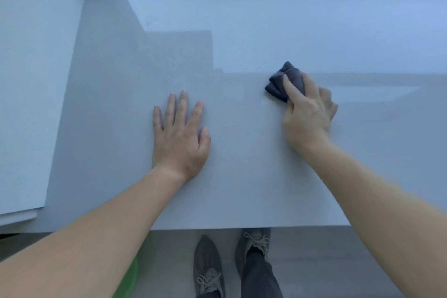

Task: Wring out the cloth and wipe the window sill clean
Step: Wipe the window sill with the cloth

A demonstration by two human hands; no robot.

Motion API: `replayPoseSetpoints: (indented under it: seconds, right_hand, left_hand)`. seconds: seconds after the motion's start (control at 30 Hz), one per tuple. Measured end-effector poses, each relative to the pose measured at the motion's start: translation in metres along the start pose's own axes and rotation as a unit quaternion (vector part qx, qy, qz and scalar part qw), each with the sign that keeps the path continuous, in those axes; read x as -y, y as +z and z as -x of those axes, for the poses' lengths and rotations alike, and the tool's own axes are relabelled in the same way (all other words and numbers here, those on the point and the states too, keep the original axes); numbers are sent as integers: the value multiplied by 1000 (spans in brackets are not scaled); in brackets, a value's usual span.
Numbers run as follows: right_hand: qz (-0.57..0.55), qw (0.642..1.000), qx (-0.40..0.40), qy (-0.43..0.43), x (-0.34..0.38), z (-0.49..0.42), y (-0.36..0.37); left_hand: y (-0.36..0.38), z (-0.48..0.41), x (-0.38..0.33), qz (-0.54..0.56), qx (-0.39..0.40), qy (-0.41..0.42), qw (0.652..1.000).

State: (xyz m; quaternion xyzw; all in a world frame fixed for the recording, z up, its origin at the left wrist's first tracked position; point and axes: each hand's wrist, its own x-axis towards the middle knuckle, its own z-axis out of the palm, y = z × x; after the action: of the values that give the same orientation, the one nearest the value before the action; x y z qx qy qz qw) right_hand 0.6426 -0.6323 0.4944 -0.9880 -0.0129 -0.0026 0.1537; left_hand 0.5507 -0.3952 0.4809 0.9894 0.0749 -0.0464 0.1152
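I am wiping now: my right hand (pixel 308 113) squeezes the cloth (pixel 285 82) on the sill (pixel 242 189); my left hand (pixel 180 135) lies flat, fingers spread. Lots past my fingertips looks unwiped.

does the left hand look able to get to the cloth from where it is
Probably yes. The left hand lies flat and empty on the sill, and only bare sill separates it from the cloth, though the right hand already grips it.
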Motion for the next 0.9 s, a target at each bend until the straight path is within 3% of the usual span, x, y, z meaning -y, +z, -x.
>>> replayPoseSetpoints:
  seconds: [0.03,0.17,0.23,0.27,0.37,0.4,0.43,0.6,0.67,0.77,0.8,0.83,0.9]
  right_hand:
    - [-4,1000,-5,-8,7,14,2]
    - [1,977,48,-207,15,103,7]
    - [17,965,69,-254,1,103,0]
    - [28,970,60,-232,-8,93,-2]
    - [-3,1000,6,-30,-16,74,-5]
    - [-17,1000,-7,1,-9,83,-4]
    - [-15,1000,-12,-12,0,99,-2]
    - [0,964,58,-260,6,191,-1]
    - [18,971,39,-235,-13,176,-5]
    - [-13,999,-28,-25,-27,151,-9]
    - [-24,999,-46,5,-23,153,-8]
    - [-23,999,-47,-6,-15,162,-7]
    - [-6,993,-13,-120,-4,193,-2]
  left_hand:
    - [0,0,0,-1,1,0,1000]
    - [-1,0,0,1,4,-1,1000]
    - [-1,0,1,0,9,1,1000]
    - [-1,0,1,2,10,2,1000]
    - [-2,-1,2,27,11,4,1000]
    - [-3,1,2,42,8,8,999]
    - [-4,3,2,57,0,18,998]
    - [-7,27,-7,98,-28,72,992]
    - [-4,36,-10,117,-22,75,990]
    - [1,42,-14,117,-9,75,990]
    - [2,43,-15,111,-10,72,991]
    - [2,44,-17,105,-12,68,992]
    - [0,45,-23,97,-17,64,993]
